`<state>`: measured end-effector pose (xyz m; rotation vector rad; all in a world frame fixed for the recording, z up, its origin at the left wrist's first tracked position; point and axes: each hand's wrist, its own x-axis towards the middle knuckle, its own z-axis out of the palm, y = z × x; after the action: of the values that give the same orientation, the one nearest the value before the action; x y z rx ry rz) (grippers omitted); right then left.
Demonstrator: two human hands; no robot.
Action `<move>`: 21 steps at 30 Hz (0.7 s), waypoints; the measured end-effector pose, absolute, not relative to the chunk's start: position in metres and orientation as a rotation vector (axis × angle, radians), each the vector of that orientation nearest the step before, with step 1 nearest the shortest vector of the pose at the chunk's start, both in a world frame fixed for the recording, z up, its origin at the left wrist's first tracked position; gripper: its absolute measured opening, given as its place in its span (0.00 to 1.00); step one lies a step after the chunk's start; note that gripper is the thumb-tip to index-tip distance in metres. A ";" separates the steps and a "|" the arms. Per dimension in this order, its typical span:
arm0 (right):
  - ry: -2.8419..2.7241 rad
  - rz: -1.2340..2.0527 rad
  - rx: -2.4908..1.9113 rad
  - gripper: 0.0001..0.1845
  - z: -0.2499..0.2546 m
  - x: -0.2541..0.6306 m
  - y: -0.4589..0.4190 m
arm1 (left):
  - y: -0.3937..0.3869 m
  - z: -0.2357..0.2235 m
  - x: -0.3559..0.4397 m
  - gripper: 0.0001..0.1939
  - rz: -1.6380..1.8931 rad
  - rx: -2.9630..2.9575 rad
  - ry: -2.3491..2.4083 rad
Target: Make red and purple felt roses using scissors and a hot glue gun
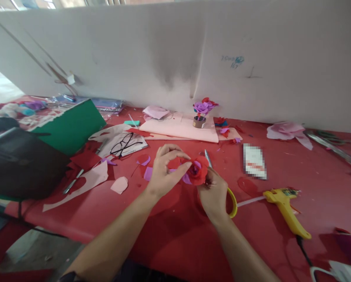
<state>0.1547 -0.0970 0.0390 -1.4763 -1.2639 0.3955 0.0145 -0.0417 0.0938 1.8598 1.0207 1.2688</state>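
Over the middle of the red table [175, 235], left hand [165, 168] pinches the left rim of the paper flower [201, 174], right hand [215, 194] grips its right side, fingers curled; too firm a squeeze could crease petals.

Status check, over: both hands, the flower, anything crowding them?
Right hand gripping red-and-purple flower. Left hand fingertips at its petal edge. Flower held above the red table. Yellow-handled scissors close by, partly hidden behind right hand.
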 end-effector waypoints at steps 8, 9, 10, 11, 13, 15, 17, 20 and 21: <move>-1.327 0.303 -1.471 0.07 0.041 0.153 -0.097 | -0.040 0.090 0.017 0.04 1.251 1.830 1.078; -1.312 0.312 -1.475 0.07 0.041 0.153 -0.097 | -0.039 0.088 0.018 0.04 1.261 1.736 1.065; -1.295 0.330 -1.477 0.06 0.041 0.153 -0.096 | -0.038 0.086 0.018 0.06 1.271 1.624 1.044; -1.277 0.361 -1.477 0.06 0.040 0.153 -0.096 | -0.036 0.083 0.019 0.07 1.274 1.510 1.021; -1.227 0.435 -1.466 0.05 0.040 0.155 -0.095 | -0.032 0.076 0.020 0.07 1.228 1.351 1.001; -1.159 0.506 -1.448 0.06 0.041 0.156 -0.095 | -0.028 0.069 0.021 0.05 1.112 1.359 1.009; -1.096 0.553 -1.427 0.06 0.043 0.157 -0.094 | -0.026 0.063 0.022 0.07 0.987 1.466 0.990; -1.044 0.614 -1.409 0.06 0.048 0.157 -0.094 | -0.025 0.060 0.023 0.08 0.947 1.541 0.891; -1.032 0.629 -1.409 0.05 0.049 0.158 -0.094 | -0.026 0.061 0.023 0.07 0.951 1.523 0.859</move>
<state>0.1576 -0.0936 0.0490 -1.4088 -1.0324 0.6290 0.0229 -0.0258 0.0605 1.5230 0.8588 0.9513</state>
